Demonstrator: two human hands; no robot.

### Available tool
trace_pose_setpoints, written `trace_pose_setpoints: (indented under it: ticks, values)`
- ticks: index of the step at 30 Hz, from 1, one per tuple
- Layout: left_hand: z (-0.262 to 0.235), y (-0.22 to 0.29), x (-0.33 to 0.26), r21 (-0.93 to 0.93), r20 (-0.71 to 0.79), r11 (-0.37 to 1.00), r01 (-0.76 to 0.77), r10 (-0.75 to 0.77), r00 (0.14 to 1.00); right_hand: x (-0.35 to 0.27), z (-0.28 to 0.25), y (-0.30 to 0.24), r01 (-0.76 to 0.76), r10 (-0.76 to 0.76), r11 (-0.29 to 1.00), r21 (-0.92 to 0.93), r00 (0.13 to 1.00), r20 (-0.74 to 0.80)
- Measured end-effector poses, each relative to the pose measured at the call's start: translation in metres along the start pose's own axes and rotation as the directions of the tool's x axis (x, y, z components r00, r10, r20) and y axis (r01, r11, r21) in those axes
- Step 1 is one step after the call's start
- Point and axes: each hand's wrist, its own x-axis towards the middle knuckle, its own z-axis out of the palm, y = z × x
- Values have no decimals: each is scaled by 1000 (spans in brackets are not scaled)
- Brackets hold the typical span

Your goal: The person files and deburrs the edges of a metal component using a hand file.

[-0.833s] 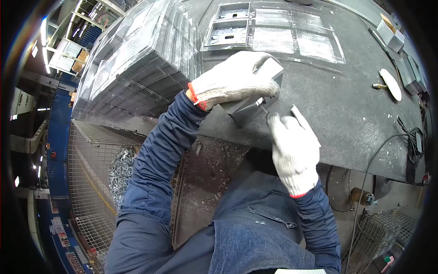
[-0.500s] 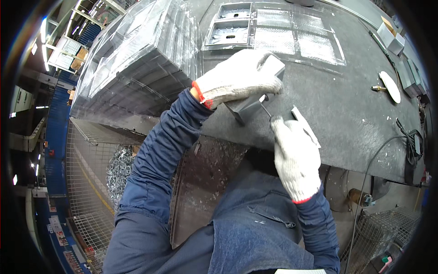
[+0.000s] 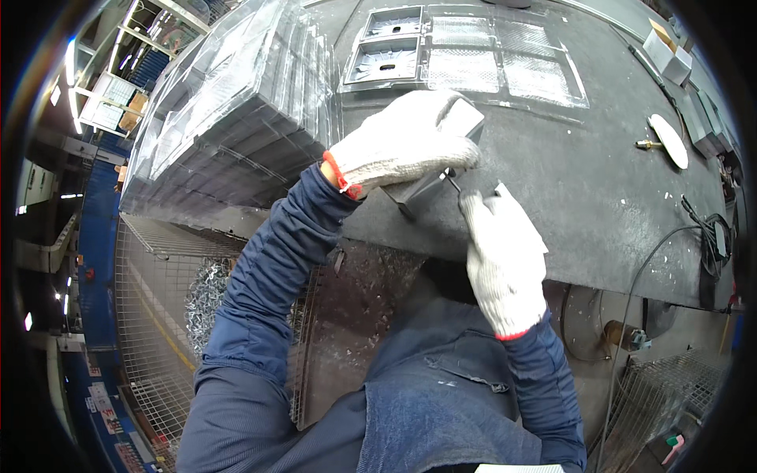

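Both hands wear white knit gloves with red cuffs. My left hand [image 3: 406,142] is closed over a grey metal part [image 3: 426,193] that rests near the front edge of the dark workbench [image 3: 599,197]. My right hand [image 3: 501,260] grips a thin dark tool [image 3: 453,183] whose tip touches the metal part, and a pale flat piece [image 3: 520,213] shows under its fingers. What kind of tool it is cannot be made out.
A tall stack of clear plastic trays [image 3: 229,118] stands at the left of the bench. A clear tray with grey parts [image 3: 465,55] lies at the back. A white oval object [image 3: 669,140] and cables [image 3: 694,229] lie right. A wire cage with metal shavings [image 3: 201,292] is below left.
Both hands stay on the metal part; they have shifted only slightly at the bench edge.
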Motion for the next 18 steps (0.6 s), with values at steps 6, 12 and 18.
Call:
trace_pose_setpoints:
  ticks: [6, 12, 18]
  values:
    - [30, -31, -11, 136, -323, 982, -128, 166, 932, -11, -9, -17, -59, 57, 997, 59, 998, 37]
    - [1, 1, -4, -95, 15, 996, 4, -3, 1000, -12, -4, -17, -52, 52, 996, 74, 999, 1]
    - [-4, 9, -6, -154, -6, 987, 51, -53, 999, 1, 3, -1, 5, -2, 999, 46, 997, -77]
